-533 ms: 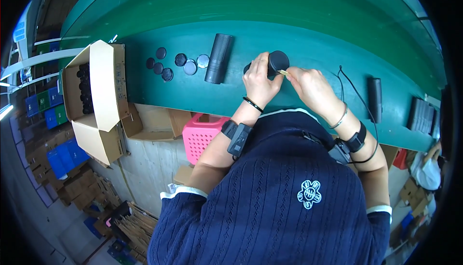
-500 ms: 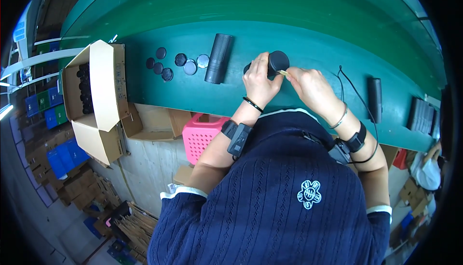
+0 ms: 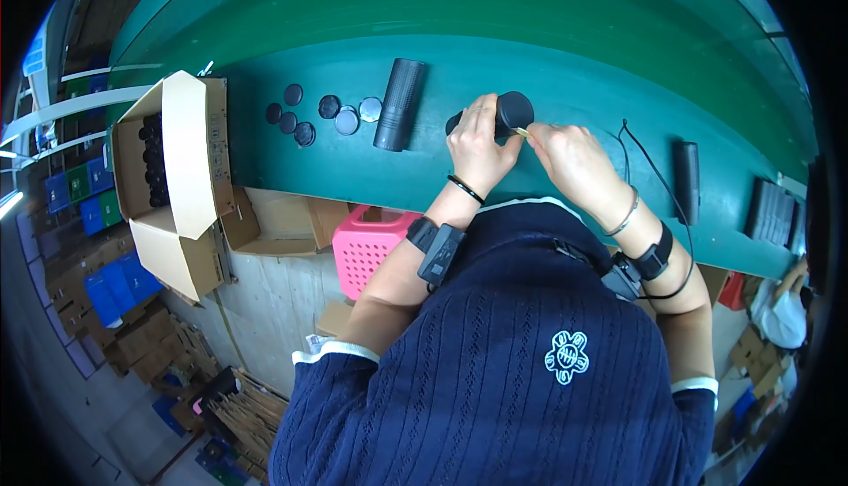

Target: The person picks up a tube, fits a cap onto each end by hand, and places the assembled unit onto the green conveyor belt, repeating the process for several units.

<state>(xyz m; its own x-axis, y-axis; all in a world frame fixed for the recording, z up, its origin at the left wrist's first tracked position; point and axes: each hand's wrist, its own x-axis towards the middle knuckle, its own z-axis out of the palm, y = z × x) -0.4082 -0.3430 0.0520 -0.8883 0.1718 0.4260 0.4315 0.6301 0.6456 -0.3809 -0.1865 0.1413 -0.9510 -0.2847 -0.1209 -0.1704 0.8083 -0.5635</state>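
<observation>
Left hand [image 3: 477, 146] wraps the black cylinder [image 3: 503, 117] just above the green bench [image 3: 565, 88]; right hand [image 3: 574, 161] pinches a small pale sliver [image 3: 521, 132] against its end. It looks rigid, light and smooth, so gripping around the barrel seems safest.

Left hand [image 3: 478, 146] gripping black cylinder [image 3: 505, 113], green bench [image 3: 565, 79]
</observation>
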